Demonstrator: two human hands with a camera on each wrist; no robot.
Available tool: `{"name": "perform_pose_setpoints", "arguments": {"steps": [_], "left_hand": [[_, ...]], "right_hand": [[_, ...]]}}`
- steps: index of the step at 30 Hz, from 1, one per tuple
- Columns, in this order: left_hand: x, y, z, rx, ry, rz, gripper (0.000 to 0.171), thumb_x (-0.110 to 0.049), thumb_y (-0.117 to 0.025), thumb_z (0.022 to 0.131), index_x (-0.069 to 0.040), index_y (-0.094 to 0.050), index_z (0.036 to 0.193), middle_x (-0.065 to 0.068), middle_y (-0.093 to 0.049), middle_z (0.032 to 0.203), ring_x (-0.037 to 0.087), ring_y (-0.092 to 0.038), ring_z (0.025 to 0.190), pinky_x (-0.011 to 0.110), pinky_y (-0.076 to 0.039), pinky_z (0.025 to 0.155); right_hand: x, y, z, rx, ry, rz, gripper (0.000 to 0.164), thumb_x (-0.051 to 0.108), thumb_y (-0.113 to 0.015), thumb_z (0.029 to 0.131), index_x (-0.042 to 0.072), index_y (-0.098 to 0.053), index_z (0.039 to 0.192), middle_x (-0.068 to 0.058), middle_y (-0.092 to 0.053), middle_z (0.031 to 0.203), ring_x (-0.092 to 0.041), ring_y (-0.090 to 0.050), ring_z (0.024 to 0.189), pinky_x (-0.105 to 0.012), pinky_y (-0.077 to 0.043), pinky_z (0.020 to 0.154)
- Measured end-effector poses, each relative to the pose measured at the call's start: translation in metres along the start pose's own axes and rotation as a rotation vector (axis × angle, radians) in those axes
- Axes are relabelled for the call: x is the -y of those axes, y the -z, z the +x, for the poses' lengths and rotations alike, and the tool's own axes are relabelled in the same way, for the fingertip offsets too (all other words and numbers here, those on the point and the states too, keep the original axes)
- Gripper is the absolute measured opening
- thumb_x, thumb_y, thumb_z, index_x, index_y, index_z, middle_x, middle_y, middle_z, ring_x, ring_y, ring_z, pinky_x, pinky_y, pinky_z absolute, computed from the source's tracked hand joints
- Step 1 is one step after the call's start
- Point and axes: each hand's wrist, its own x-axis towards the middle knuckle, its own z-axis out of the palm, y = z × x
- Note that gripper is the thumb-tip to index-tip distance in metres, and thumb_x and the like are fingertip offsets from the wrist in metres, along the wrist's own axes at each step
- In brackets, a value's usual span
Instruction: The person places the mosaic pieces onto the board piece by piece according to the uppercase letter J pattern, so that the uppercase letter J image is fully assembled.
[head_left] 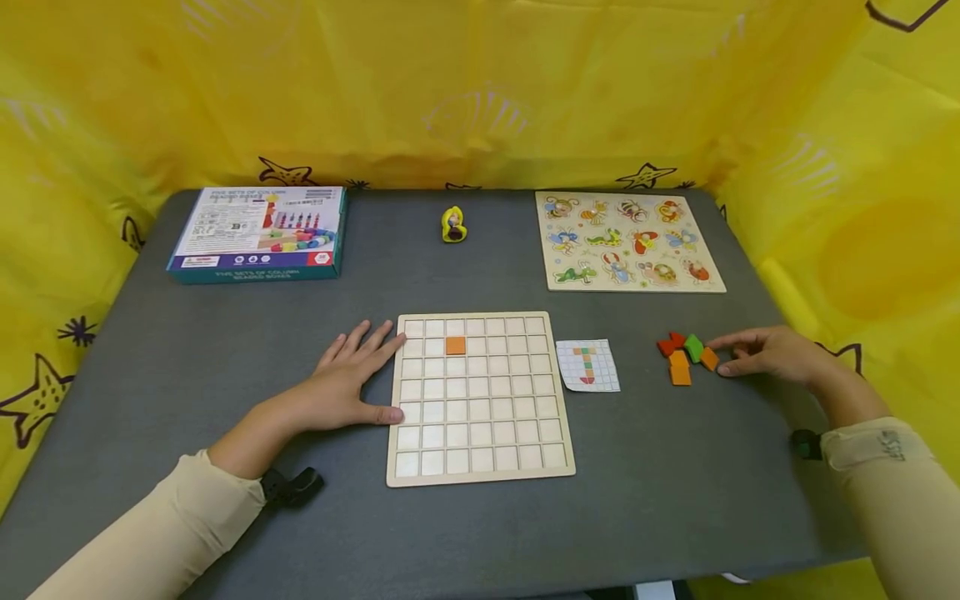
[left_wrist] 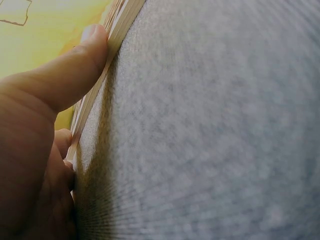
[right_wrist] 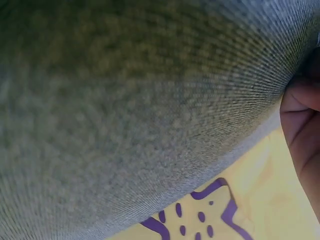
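Note:
In the head view, my left hand lies spread at the left edge of a wooden grid board. Its thumb touches the board's side in the left wrist view. One orange square tile sits in a cell of the second row. On the right, my right hand has its index finger and thumb tips beside another orange tile. Around that tile lie a green tile, red pieces and more orange tiles. The right wrist view shows just part of the hand.
A paper pattern card lies right of the board. Behind are a boxed bead set, a small yellow toy figure and a wooden insect puzzle. Yellow cloth surrounds the grey table.

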Motion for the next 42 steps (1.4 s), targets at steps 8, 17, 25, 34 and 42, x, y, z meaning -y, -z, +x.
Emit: {"name": "perform_pose_setpoints", "arguments": {"steps": [8,17,25,34,42], "left_hand": [[-0.001,0.0,0.002,0.002,-0.005,0.002,0.112,-0.076,-0.063,0.075,-0.026,-0.009,0.16,0.005,0.001,0.164,0.032,0.013,0.147,0.057,0.008,0.112],[-0.003,0.003,0.001,0.008,-0.011,-0.005,0.111,-0.073,-0.064,0.077,-0.023,-0.009,0.16,0.007,0.001,0.164,0.033,0.013,0.147,0.057,0.008,0.112],[-0.004,0.004,0.0,0.003,-0.01,-0.004,0.11,-0.071,-0.065,0.078,-0.021,-0.011,0.16,0.008,0.001,0.164,0.034,0.012,0.147,0.057,0.008,0.111],[-0.002,0.004,0.0,0.005,-0.005,0.001,0.111,-0.074,-0.064,0.077,-0.023,-0.01,0.16,0.008,0.001,0.164,0.034,0.012,0.147,0.058,0.008,0.111],[-0.001,0.002,0.0,0.002,-0.016,0.003,0.111,-0.074,-0.063,0.077,-0.023,-0.01,0.16,0.008,0.001,0.164,0.034,0.012,0.147,0.058,0.007,0.112]], "right_hand": [[0.009,-0.006,-0.005,-0.054,0.017,-0.042,0.041,0.032,-0.083,0.079,0.003,-0.07,0.105,-0.005,-0.053,0.074,-0.016,-0.05,0.07,-0.027,-0.038,0.062],[0.01,-0.01,-0.015,-0.102,0.031,-0.106,0.048,0.039,-0.083,0.078,0.01,-0.071,0.115,-0.006,-0.063,0.101,-0.015,-0.053,0.085,-0.025,-0.046,0.07],[0.009,-0.017,-0.018,-0.178,0.161,-0.143,0.033,0.029,-0.085,0.078,0.016,-0.077,0.107,-0.003,-0.067,0.101,-0.012,-0.052,0.078,-0.024,-0.043,0.063],[0.012,-0.022,-0.023,-0.21,0.258,-0.186,0.03,0.022,-0.086,0.076,0.018,-0.079,0.104,0.0,-0.064,0.101,-0.011,-0.053,0.08,-0.023,-0.043,0.064],[0.01,-0.025,-0.023,-0.211,0.3,-0.184,0.027,0.018,-0.088,0.073,0.019,-0.08,0.099,-0.001,-0.061,0.1,-0.009,-0.052,0.083,-0.021,-0.043,0.065]]}}
